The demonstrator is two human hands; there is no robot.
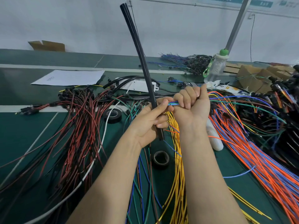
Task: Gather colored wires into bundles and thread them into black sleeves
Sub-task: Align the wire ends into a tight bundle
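The left hand point(150, 120) is curled round a few black sleeves point(139, 50), its thumb pressed along them. The sleeves stand nearly upright, leaning slightly away to the left, and their lower ends poke out below the palm. Just beside it, the right hand point(192, 102) is closed in a fist on a thin wire bundle point(174, 103) (blue and green strands show). The short stretch of the bundle between the two hands runs level, and its tip reaches the left hand's fingertips point(166, 103) right by the sleeves.

Under the wrists, loose yellow wires point(178, 175) trail toward the viewer across a green table point(24, 135). Orange and blue wires point(258, 159) fan out to the right, and red and black wires point(77, 126) with connectors to the left. A black tape roll point(161, 158) lies between the forearms, and another tape roll point(112, 115) sits left of the hands. Farther back are a white sheet of paper point(69, 77) and a clear bottle point(216, 68) with a green cap.
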